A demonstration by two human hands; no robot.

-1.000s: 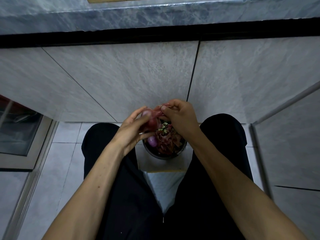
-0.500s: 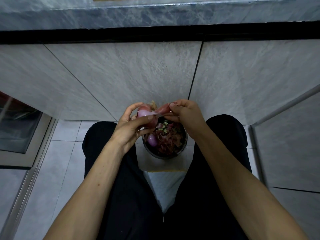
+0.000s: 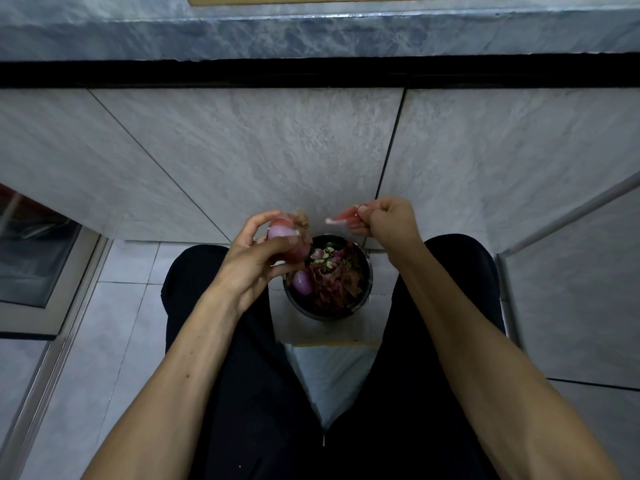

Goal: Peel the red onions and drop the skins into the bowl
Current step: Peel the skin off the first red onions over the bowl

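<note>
My left hand (image 3: pixel 256 258) grips a partly peeled red onion (image 3: pixel 282 232), its pale purple flesh showing and dry roots sticking out at the top. My right hand (image 3: pixel 384 220) pinches a torn strip of red skin (image 3: pixel 341 218), held above and just behind the bowl. The dark round bowl (image 3: pixel 363 296) stands on the floor between my knees. It holds a heap of red onion skins (image 3: pixel 334 282) and a peeled purple onion (image 3: pixel 303 282) at its left side.
The bowl stands on a pale sheet (image 3: pixel 325 336) on the tiled floor. A grey tiled wall (image 3: pixel 277 150) rises just behind it under a marble counter edge (image 3: pixel 311 32). A glass-fronted cabinet (image 3: pixel 34 251) is at the left. My black-trousered legs (image 3: pixel 214 341) flank the bowl.
My right hand has pulled away to the right, tearing the skin strip off the onion. My left hand has kept its hold on the onion, and the gap between the hands has widened.
</note>
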